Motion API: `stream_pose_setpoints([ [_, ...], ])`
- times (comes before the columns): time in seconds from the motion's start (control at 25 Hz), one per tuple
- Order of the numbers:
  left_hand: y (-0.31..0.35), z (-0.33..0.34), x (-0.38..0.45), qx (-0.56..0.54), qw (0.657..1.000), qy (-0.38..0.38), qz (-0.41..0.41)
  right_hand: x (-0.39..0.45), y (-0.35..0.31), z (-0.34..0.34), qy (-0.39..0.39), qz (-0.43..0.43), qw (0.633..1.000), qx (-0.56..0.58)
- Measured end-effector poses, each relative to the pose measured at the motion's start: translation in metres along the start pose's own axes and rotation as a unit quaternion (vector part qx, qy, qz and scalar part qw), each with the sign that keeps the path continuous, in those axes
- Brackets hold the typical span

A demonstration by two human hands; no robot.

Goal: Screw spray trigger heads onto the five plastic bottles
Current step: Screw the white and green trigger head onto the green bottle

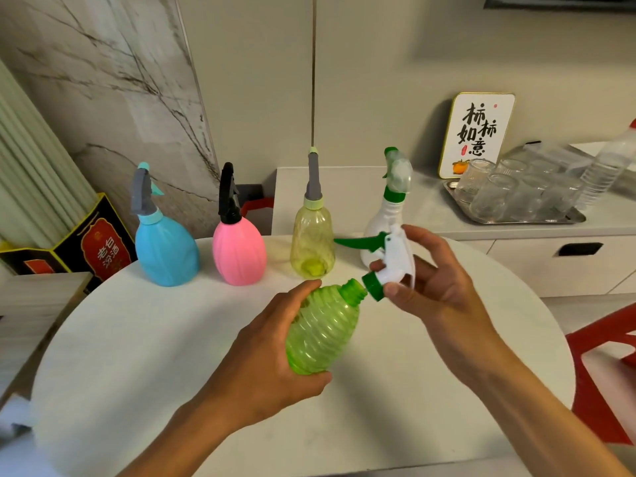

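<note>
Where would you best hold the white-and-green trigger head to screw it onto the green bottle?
Grip the white body of the trigger head from the right, as the right hand does, leaving its green collar free. The collar faces the threaded neck of the green bottle, which the left hand holds tilted.

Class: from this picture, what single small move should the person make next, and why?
Probably bring the trigger head in the right hand onto the neck of the green bottle, then twist. Its green collar sits just beside the bare threads, not yet on them, and the left hand holds the bottle tilted toward it.
</note>
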State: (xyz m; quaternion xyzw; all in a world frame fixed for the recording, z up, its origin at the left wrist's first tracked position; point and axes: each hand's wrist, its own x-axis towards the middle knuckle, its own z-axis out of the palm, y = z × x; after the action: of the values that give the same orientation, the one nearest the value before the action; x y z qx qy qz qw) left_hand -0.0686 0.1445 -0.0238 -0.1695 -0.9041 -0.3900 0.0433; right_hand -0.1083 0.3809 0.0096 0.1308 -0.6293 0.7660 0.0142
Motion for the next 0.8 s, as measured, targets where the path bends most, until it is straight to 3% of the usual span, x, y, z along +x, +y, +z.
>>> stream_pose_setpoints([
  [0.32,0.0,-0.004,-0.003,0.02,1.0,-0.012,0.017,0.0,0.0,0.002,-0.08,0.034,0.996,-0.004],
  [0.56,0.001,-0.006,-0.004,0.043,0.998,-0.04,0.031,0.002,-0.009,-0.007,-0.159,0.051,0.982,-0.087],
  [0.8,0.001,-0.014,-0.003,0.031,0.998,-0.043,0.028,-0.001,-0.006,0.001,-0.173,0.052,0.979,-0.089],
])
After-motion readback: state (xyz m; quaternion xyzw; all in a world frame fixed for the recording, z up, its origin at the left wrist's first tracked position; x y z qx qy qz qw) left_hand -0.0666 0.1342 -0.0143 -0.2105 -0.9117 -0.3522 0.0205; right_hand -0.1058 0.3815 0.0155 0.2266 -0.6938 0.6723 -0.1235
